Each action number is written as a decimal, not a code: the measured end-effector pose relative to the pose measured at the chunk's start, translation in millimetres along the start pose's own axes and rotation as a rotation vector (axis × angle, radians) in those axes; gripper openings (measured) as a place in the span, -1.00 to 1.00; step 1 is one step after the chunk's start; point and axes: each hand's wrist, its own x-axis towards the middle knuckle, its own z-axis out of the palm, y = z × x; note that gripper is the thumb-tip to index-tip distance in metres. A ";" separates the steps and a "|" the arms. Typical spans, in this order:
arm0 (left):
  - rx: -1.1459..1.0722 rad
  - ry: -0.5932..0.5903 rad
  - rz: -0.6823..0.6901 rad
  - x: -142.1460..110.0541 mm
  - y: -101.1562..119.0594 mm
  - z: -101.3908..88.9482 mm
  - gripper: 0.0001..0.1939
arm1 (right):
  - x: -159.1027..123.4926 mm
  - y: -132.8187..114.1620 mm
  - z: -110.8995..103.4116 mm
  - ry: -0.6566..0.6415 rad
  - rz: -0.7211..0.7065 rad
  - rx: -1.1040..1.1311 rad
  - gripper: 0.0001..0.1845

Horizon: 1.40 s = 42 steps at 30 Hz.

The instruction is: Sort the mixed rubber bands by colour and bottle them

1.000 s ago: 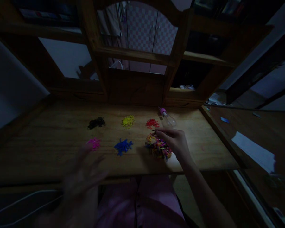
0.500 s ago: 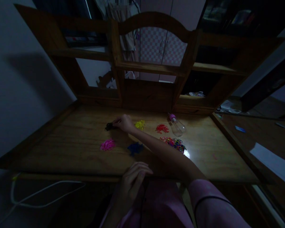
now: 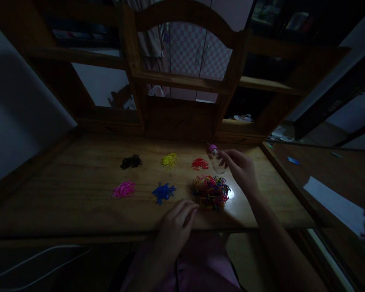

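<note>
My right hand (image 3: 239, 165) is over the clear bottle (image 3: 218, 165) with a pink cap, its fingers loosely bent and a little apart; whether they touch the bottle I cannot tell. Below it lies a large heap of mixed-colour rubber bands (image 3: 212, 191). My left hand (image 3: 180, 219) rests at the table's front edge, fingers loosely bent, holding nothing visible, near the blue rubber bands (image 3: 163, 192). Separate small piles are sorted by colour: black bands (image 3: 131, 161), yellow bands (image 3: 169, 160), red bands (image 3: 200, 164) and pink bands (image 3: 124, 189).
A wooden shelf frame (image 3: 182, 83) rises along the back of the wooden table (image 3: 88, 194). To the right, a lower surface holds a white paper sheet (image 3: 334, 205) and a small blue card (image 3: 293, 160). A white cable (image 3: 33, 261) hangs at lower left.
My right hand has left the black bands and swung right to the bottle, uncovering the mixed heap. My left hand stays near the front edge. The view has shifted slightly.
</note>
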 end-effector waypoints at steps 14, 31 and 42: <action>0.213 -0.123 0.035 52.8 -30.7 24.3 -0.77 | -127.0 53.6 -58.6 0.269 0.455 -0.125 -0.70; -0.339 -0.037 -0.263 59.7 -18.0 2.7 -0.79 | -128.9 53.4 -37.0 0.253 0.490 0.015 -0.71; -0.305 -0.032 -0.240 60.7 -15.1 -10.7 -0.80 | -127.2 55.6 -33.1 0.262 0.476 0.011 -0.71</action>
